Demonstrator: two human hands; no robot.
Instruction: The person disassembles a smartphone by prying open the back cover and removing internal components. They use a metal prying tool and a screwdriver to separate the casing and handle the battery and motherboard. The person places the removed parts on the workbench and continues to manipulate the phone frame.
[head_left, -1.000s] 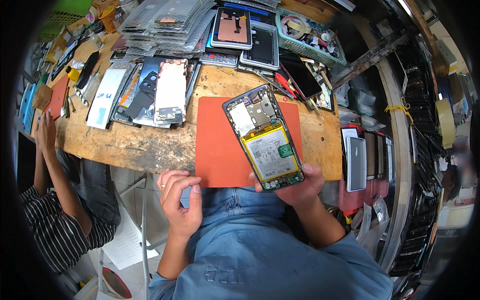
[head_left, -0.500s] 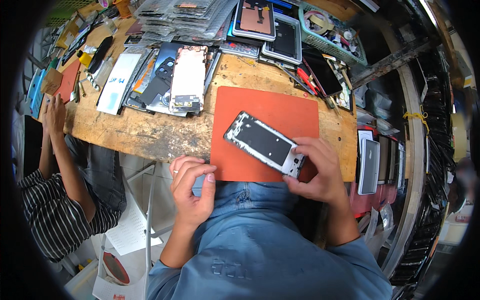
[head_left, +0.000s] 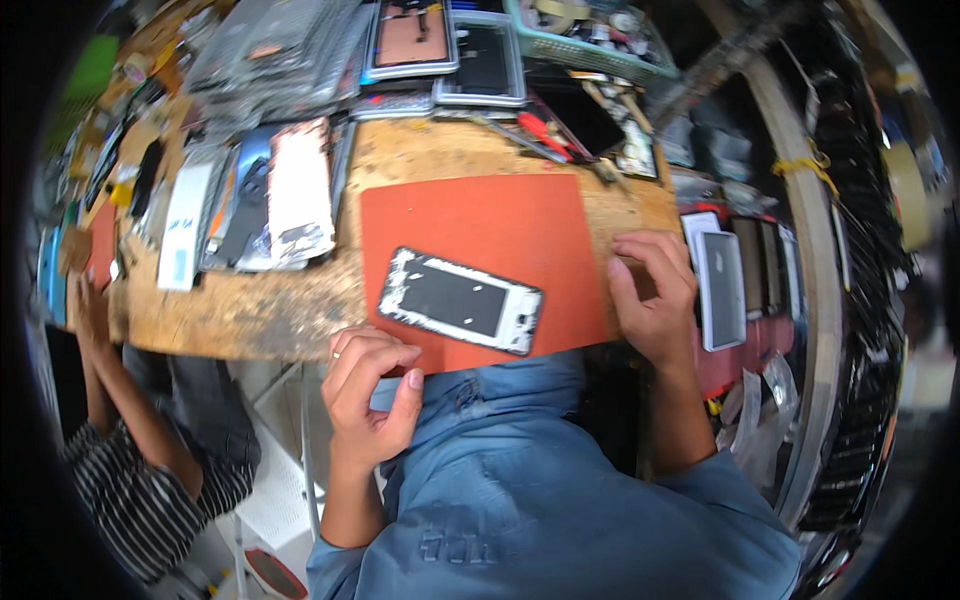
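A phone mid-frame (head_left: 455, 302), black in the middle with a whitish border, lies flat and slightly slanted on the orange-red mat (head_left: 490, 215). Neither hand touches it. My left hand (head_left: 370, 395), a ring on one finger, rests by the mat's near left corner; its fingers are loosely bent, thumb apart, with nothing in them. Off the mat's right side, over the bench edge, is my right hand (head_left: 655, 300). It is empty too, its fingers curved and the thumb held away from them.
Phone parts (head_left: 300, 190) lie left of the mat, below stacked bubble-wrap sleeves (head_left: 270, 60). Red-handled pliers (head_left: 545, 135) and a dark phone screen (head_left: 580, 115) sit at the back right, near a green basket (head_left: 600, 52). Another person's arm (head_left: 150, 430) is at the far left.
My right hand has let go of the phone frame and moved right, off the mat. The frame now lies on the mat, turned a little. The view has shifted; my left hand stays near the mat's corner.
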